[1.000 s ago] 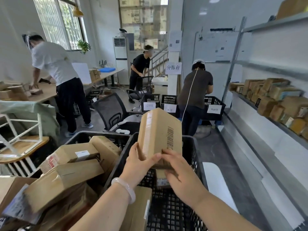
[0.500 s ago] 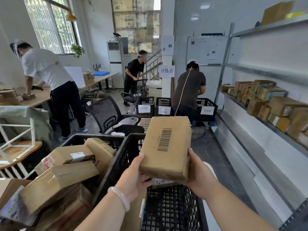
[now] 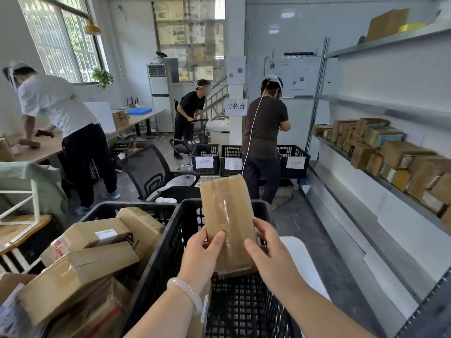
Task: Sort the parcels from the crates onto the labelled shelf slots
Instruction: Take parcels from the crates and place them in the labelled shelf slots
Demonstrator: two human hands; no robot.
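- To your left, a person in a white shirt (image 3: pixel 56 106) bends over a wooden desk (image 3: pixel 46 151).
- Ahead of you, a person in a brown shirt (image 3: pixel 264 128) stands with their back turned. A white cable (image 3: pixel 253 132) runs down from their head.
- Farther back, a person in a black shirt (image 3: pixel 189 108) leans forward over a chair.
- Nearer to you is a black mesh office chair (image 3: pixel 148 172) with something white lying on its seat.
- In the far corner you can see a white floor-standing air conditioner (image 3: pixel 158 93). A potted plant (image 3: pixel 102 76) sits by the barred window (image 3: pixel 61 37).
- A paper sign (image 3: pixel 235 106) hangs on the white pillar (image 3: pixel 236 132), and a whiteboard (image 3: pixel 292 76) is on the wall to its right.
- Newspapers (image 3: pixel 188 28) cover the far glazing.
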